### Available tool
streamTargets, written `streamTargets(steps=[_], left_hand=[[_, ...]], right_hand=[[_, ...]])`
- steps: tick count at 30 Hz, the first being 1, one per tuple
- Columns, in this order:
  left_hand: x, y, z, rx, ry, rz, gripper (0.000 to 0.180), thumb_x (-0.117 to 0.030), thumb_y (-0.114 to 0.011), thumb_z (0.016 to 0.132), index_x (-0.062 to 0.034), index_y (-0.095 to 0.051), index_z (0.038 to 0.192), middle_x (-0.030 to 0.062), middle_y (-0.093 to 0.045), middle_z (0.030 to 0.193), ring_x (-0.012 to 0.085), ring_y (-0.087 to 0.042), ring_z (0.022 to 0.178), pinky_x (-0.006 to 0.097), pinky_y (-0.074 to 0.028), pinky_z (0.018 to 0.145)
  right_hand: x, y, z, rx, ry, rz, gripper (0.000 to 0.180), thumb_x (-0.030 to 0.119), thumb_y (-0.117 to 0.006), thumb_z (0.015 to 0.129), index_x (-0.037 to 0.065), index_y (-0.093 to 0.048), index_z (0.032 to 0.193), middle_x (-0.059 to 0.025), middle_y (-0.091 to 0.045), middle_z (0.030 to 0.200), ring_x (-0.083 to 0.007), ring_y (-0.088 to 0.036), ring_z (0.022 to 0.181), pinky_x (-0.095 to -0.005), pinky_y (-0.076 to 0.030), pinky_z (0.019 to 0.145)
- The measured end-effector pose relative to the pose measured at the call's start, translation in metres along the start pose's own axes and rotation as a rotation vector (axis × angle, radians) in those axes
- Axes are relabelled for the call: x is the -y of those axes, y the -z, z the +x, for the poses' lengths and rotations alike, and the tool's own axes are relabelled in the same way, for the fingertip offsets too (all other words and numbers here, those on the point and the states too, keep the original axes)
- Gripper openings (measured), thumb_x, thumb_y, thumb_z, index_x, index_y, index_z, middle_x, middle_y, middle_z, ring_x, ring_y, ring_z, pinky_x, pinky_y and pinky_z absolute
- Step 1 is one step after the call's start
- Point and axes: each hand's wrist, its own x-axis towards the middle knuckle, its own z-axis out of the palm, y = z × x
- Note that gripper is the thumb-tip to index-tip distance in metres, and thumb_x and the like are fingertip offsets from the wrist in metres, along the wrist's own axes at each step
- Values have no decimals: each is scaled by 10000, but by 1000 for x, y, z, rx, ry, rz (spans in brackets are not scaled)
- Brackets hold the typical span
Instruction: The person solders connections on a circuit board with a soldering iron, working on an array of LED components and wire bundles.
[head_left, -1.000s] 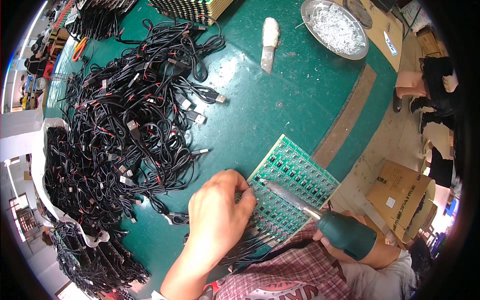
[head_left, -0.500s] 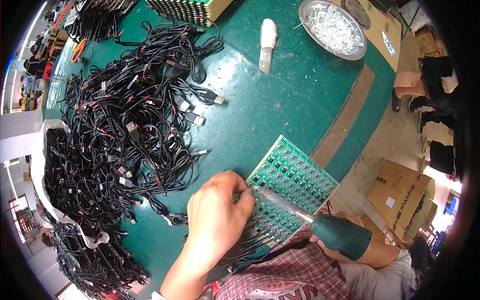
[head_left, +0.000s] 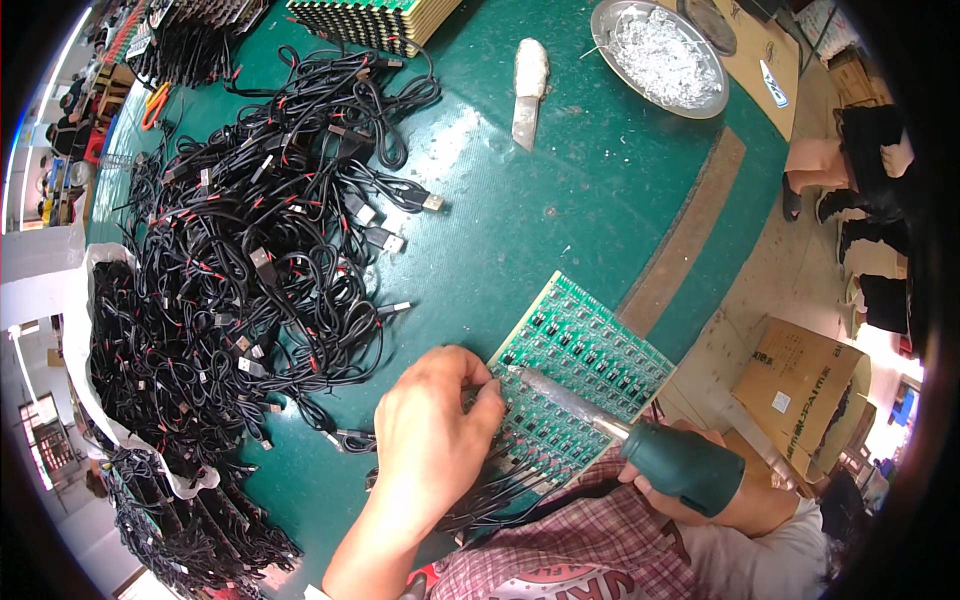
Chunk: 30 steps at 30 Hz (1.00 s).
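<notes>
A green circuit board (head_left: pixel 592 345) with rows of small parts lies at a slant on the table's near side. My left hand (head_left: pixel 432 425) rests at its left edge, thumb and fingers pinched together; what they hold is hidden. My right hand (head_left: pixel 672 492) grips the dark green handle of a soldering iron (head_left: pixel 575 402). The iron's long grey shaft crosses over the board, with its tip a little to the right of my left fingertips. Several black cables (head_left: pixel 500 497) run from the board's near rows toward my plaid apron (head_left: pixel 560 540).
A big tangle of black USB cables (head_left: pixel 265 215) covers the left of the table. Farther off are a scraper with a wrapped handle (head_left: pixel 530 90), a metal dish of silvery scraps (head_left: pixel 665 60) and stacked boards (head_left: pixel 375 20). A cardboard box (head_left: pixel 800 385) stands on the floor at right.
The iron's tip has shifted slightly up and right, a bit away from my left fingertips. My left hand and the board have barely moved.
</notes>
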Motion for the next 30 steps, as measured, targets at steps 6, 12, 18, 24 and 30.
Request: streamTargets(steps=[6, 12, 18, 24, 30], left_hand=[[8, 1, -9, -11, -78, -81, 120, -34, -738, 840, 1, -663, 928, 133, -652, 804, 260, -656, 737, 371, -524, 693], [15, 8, -44, -105, -368, 250, 284, -84, -744, 854, -65, -719, 1136, 111, -626, 1107, 309, -563, 995, 428, -456, 878], [33, 39, -40, -856, -87, -60, 370, -41, -821, 794, -16, -645, 1118, 108, -640, 1099, 248, -567, 950, 347, -453, 842], [64, 55, 0, -733, -193, -474, 159, -34, -696, 954, -4, -735, 1104, 46, -728, 944, 92, -592, 753, 242, -494, 733], [60, 127, -23, -943, -223, -487, 333, -190, -580, 1061, 32, -670, 1293, 51, -701, 937, 17, -472, 657, 178, -366, 577]], right_hand=[[6, 7, 6, 38, 1, 68, 191, 47, -725, 835, 30, -703, 1023, -72, -747, 909, -239, -720, 841, -375, -557, 803], [37, 15, 16, 3, -41, -22, 133, 88, -686, 903, 3, -686, 1005, -102, -706, 920, -219, -662, 858, -352, -518, 771], [37, 11, 11, -42, -87, 193, 151, 141, -654, 942, -3, -676, 982, -67, -669, 885, -143, -612, 798, -314, -501, 721], [28, 6, 6, 40, -88, 231, 156, 153, -630, 958, 4, -665, 989, -34, -631, 853, -95, -589, 781, -264, -489, 692], [25, 3, 2, -10, -51, 260, 175, 103, -613, 969, -6, -631, 1105, -65, -677, 937, -101, -625, 785, -281, -529, 696]])
